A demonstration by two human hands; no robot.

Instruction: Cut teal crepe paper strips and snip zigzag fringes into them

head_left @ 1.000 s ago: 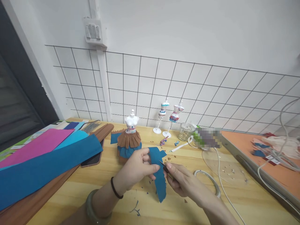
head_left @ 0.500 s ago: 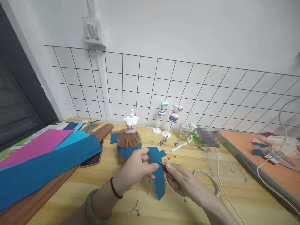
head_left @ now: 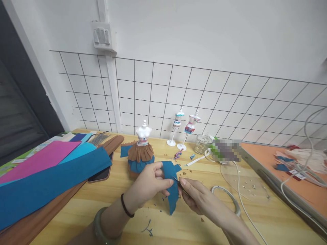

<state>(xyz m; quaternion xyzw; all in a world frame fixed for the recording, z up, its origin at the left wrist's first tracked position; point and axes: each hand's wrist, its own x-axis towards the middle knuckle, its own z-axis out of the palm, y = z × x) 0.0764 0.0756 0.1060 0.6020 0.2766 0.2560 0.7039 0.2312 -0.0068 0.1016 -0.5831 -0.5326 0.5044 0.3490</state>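
My left hand [head_left: 153, 180] pinches a piece of blue crepe paper [head_left: 169, 169] between thumb and fingers, and its narrow end hangs down over the table. In my right hand [head_left: 195, 194] are small, dark, pointed scissors [head_left: 176, 180], their tips against the paper's right side; the handles are hidden by my fingers. Just behind my left hand stands a white miniature dress form [head_left: 143, 133] wearing a ruffled brown skirt [head_left: 140, 152] over a blue layer [head_left: 141, 165].
Folded blue paper [head_left: 63, 180] and pink paper [head_left: 51, 153] lie left, partly over a phone [head_left: 100, 174]. Two smaller dress forms [head_left: 176, 124] [head_left: 190, 127] and a glass jar [head_left: 203, 143] stand behind. A tape roll [head_left: 227, 194], a white cable [head_left: 238, 190] and scraps lie right.
The scissors have shifted slightly along the paper's right side, and the paper's hanging end has swung and tilted a little. Both hands stay nearly in place; the camera view has shifted slightly.
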